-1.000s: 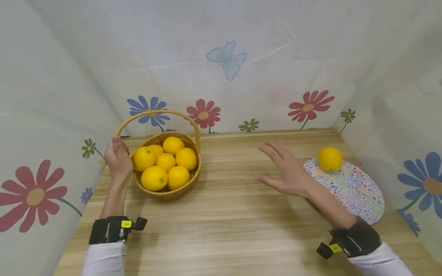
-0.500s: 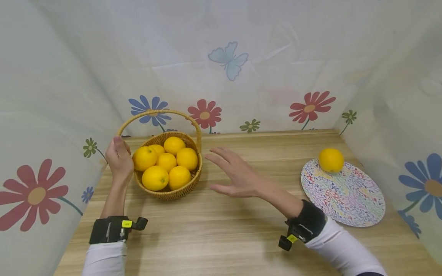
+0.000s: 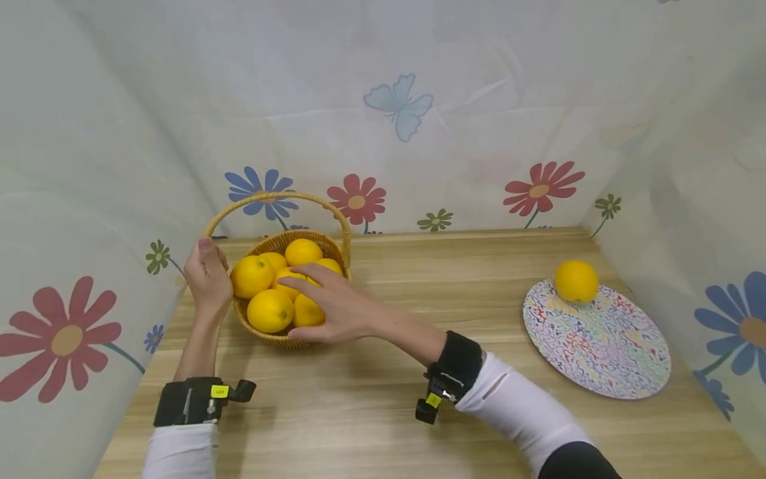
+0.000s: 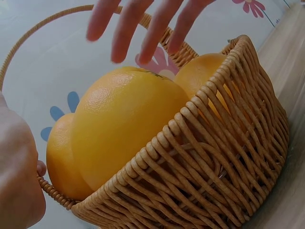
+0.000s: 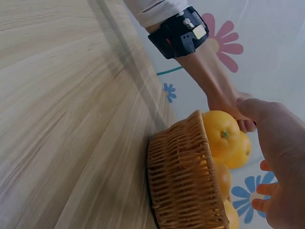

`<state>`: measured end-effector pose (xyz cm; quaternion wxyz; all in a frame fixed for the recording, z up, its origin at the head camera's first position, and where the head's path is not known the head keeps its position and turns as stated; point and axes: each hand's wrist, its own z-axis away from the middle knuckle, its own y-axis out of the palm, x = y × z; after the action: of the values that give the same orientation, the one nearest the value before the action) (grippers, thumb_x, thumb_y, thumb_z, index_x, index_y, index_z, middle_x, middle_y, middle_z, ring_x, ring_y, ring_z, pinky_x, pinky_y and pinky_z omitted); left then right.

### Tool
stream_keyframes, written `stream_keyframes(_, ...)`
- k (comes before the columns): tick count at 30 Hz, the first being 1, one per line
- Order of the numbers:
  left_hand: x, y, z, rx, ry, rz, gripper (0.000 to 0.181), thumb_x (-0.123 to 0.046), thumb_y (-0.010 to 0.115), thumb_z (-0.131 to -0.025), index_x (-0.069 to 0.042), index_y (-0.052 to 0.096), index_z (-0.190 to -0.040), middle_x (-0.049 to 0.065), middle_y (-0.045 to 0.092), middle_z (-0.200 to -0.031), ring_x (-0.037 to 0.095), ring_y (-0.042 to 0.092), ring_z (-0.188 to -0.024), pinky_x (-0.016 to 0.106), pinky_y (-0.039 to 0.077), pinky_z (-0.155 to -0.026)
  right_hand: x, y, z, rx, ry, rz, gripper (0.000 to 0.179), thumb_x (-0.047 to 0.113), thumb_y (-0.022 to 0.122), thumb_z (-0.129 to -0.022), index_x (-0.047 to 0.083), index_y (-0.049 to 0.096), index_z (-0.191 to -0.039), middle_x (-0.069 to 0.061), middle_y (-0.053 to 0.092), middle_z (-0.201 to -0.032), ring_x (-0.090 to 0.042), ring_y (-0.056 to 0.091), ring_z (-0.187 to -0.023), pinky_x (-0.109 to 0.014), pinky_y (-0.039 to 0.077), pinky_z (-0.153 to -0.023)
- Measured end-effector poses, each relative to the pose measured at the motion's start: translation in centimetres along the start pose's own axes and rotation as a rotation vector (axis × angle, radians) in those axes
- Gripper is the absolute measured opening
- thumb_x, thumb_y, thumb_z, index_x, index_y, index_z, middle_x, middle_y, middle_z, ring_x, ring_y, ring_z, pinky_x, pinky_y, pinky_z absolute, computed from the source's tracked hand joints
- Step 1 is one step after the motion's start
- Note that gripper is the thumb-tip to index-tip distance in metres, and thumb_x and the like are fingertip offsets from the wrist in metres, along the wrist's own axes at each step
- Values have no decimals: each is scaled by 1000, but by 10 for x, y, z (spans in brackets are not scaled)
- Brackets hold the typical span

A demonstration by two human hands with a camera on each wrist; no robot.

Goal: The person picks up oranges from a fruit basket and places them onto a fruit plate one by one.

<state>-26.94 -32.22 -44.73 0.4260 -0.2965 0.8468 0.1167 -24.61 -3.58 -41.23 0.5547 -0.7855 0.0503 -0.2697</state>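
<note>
A wicker basket [image 3: 270, 338] full of yellow-orange oranges [image 3: 270, 311] stands at the left of the table. My left hand [image 3: 207, 276] grips the foot of its arched handle [image 3: 308, 197] on the left side. Above the right half of the basket hovers my right hand [image 3: 338, 306], fingers spread and holding nothing; it partly covers the oranges there. In the left wrist view, its fingers [image 4: 125, 36] hang just over a large orange [image 4: 128, 114]. The right wrist view has the thumb [image 5: 259, 109] in front of the oranges.
On the right lies a round plate [image 3: 610, 352] with a colourful squiggle pattern, bearing one orange [image 3: 576, 281] near its far edge. Flower-printed curtains [image 3: 467, 133] enclose the wooden table [image 3: 371, 426] at the back and both sides.
My right hand has travelled left from beside the plate, across the table, to above the basket. The left hand keeps its grip, and the basket stays in place.
</note>
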Motion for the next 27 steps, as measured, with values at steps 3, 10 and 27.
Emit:
stream_keyframes(3,-1,-2,1,-5,-3,-6,57,-77,45,-113,-32,46,-77,-17,39,-63,4,32,-56,21,26,-56,6,6,-12,23,24,-2,86,56,79,-103,19,43,-172,-15,39,-181,-33,39,-168,-53,34,-140)
stream_keyframes(10,2,1,1,-15,1,9,59,-80,46,-110,-31,47,-77,-17,41,-63,4,34,-57,20,28,-58,16,14,-34,76,88,-4,80,57,75,-106,25,44,-172,-11,42,-180,-31,43,-165,-47,37,-138)
stream_keyframes(27,1,2,1,-12,8,35,57,-77,48,-111,-32,46,-76,-19,41,-63,2,33,-56,20,28,-57,31,33,-58,100,143,80,62,52,69,-112,23,54,-166,-14,56,-164,-28,60,-142,-39,52,-121)
